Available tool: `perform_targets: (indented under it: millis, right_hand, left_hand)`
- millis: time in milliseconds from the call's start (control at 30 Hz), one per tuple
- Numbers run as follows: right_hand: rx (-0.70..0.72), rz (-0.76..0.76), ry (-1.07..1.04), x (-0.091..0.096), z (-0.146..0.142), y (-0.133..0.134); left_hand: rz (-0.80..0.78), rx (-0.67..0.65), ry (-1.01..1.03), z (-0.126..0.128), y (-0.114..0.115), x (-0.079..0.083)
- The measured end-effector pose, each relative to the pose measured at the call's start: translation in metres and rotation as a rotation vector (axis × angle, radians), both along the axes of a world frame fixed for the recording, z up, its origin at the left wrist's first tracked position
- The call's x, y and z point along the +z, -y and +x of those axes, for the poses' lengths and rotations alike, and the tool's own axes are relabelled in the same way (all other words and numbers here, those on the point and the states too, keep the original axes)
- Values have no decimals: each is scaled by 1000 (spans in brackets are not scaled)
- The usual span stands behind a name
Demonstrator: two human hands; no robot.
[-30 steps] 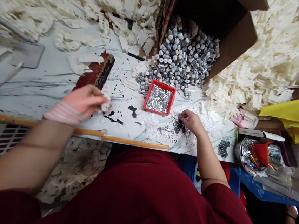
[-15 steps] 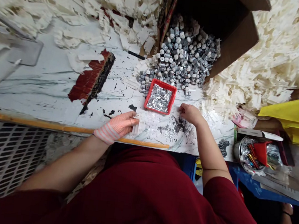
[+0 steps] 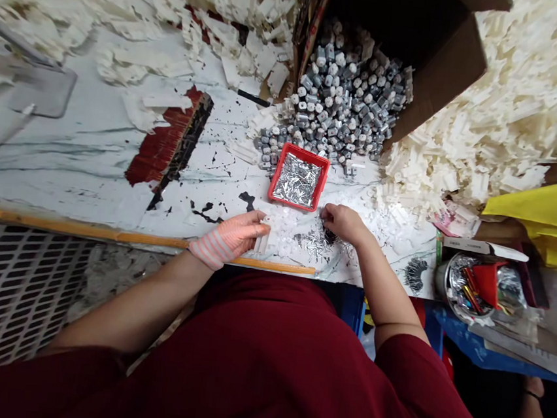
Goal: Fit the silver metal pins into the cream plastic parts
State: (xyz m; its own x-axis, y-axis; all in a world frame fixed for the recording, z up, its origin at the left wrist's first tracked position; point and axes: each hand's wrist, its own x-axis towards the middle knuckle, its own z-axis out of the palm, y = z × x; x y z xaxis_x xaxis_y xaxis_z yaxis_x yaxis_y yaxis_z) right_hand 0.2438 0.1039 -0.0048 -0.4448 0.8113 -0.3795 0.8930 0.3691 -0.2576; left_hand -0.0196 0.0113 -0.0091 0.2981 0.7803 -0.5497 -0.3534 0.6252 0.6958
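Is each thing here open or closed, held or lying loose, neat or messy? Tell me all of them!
Left hand: gloved, closed on a white plastic piece
Right hand: bare, fingers curled; grip contents unclear
Red tray: upright, open, holding metal pins
Loose pins: scattered on the table
Cardboard box: open
Gray-white parts: heaped, spilling from the box
Metal tin: open, filled with odds and ends

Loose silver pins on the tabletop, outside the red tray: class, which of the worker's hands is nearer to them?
Right. The right hand is just beyond the loose silver pins, slightly rightward; the left hand, holding a pale piece, is farther off, to their left.
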Motion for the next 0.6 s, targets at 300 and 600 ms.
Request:
perform_targets:
  millis: [300,600]
  right_hand:
    - [-92,177,-199,-11,4,-6]
    - [-44,184,-143,-14,10,-8]
  left_hand:
    - [-37,52,-21,-1,1,3]
    - [-36,65,23,-1,3,-6]
